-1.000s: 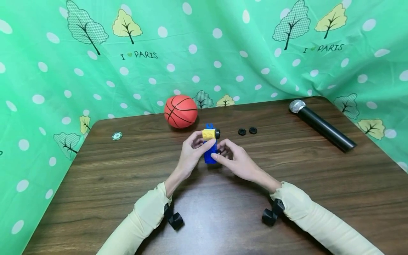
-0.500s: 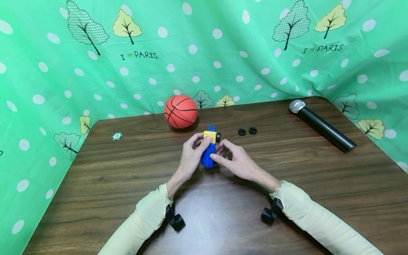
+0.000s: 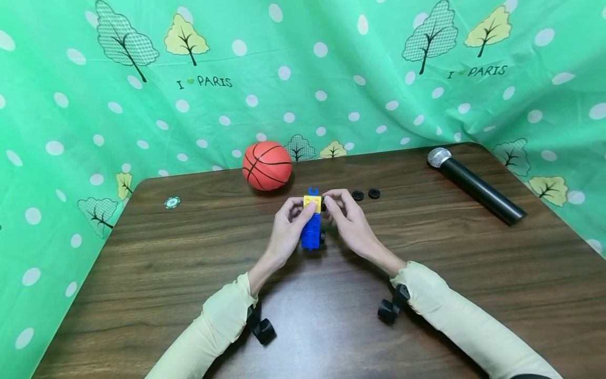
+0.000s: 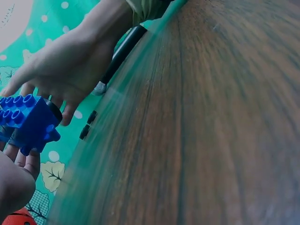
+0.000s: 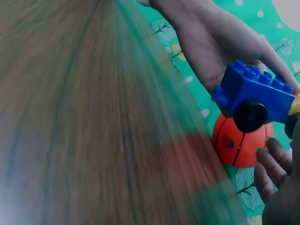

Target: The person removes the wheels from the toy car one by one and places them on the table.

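Observation:
A toy car (image 3: 310,230) of blue and yellow building blocks is held above the table. My left hand (image 3: 286,227) grips it from the left, the thumb lying on the yellow block (image 3: 307,200). On the car's right side are two black wheels; the rear wheel (image 5: 250,116) shows plainly in the right wrist view. My right hand (image 3: 351,225) has thumb and index finger at the front wheel (image 5: 291,125), pinching it. Blue studs (image 4: 18,101) face the left wrist camera. The car's left side is hidden by my left hand. Two loose black wheels (image 3: 357,195) lie beyond my right hand.
An orange-red basketball (image 3: 267,165) sits near the table's back edge. At the back right lies a black microphone (image 3: 478,187) with a silver head. A round chip (image 3: 172,202) lies at the left. A green patterned cloth (image 3: 303,79) hangs behind the table (image 3: 189,273).
The toy car has turned in my left hand, its studded blue end now nearer me. My right hand has moved forward from the car's rear to its front wheel.

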A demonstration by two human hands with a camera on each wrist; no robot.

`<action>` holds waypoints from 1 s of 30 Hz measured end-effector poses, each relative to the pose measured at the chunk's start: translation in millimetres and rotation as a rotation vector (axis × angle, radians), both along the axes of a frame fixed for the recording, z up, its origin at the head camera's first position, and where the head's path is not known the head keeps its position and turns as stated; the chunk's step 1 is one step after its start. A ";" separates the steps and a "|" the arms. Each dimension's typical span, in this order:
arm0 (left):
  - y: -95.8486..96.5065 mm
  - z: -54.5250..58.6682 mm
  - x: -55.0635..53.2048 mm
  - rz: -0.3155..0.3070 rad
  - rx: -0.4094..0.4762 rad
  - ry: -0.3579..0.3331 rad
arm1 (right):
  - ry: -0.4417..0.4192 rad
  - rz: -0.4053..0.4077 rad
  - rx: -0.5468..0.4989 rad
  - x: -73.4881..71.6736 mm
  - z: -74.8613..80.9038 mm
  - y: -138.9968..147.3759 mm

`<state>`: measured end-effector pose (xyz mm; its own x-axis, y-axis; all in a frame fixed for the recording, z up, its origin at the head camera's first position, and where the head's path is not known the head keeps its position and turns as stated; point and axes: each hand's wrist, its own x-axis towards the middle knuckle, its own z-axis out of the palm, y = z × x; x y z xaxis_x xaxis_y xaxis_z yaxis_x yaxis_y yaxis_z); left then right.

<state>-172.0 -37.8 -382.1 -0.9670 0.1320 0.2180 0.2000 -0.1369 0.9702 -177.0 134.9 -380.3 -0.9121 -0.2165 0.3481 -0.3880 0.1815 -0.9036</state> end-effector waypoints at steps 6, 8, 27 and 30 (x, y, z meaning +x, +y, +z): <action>2.6 0.7 0.0 -0.009 -0.045 0.016 | 0.002 -0.021 -0.109 -0.4 -3.0 -14.2; 3.4 1.7 -0.2 0.002 -0.071 0.025 | 0.004 -0.034 -0.119 0.9 -2.9 -16.7; 4.0 6.6 1.3 0.091 -0.095 0.061 | 0.117 -0.132 -0.090 -0.4 -8.8 -22.5; 4.7 5.4 1.8 0.097 -0.091 0.051 | 0.209 -0.170 -0.045 -2.8 -9.7 -21.7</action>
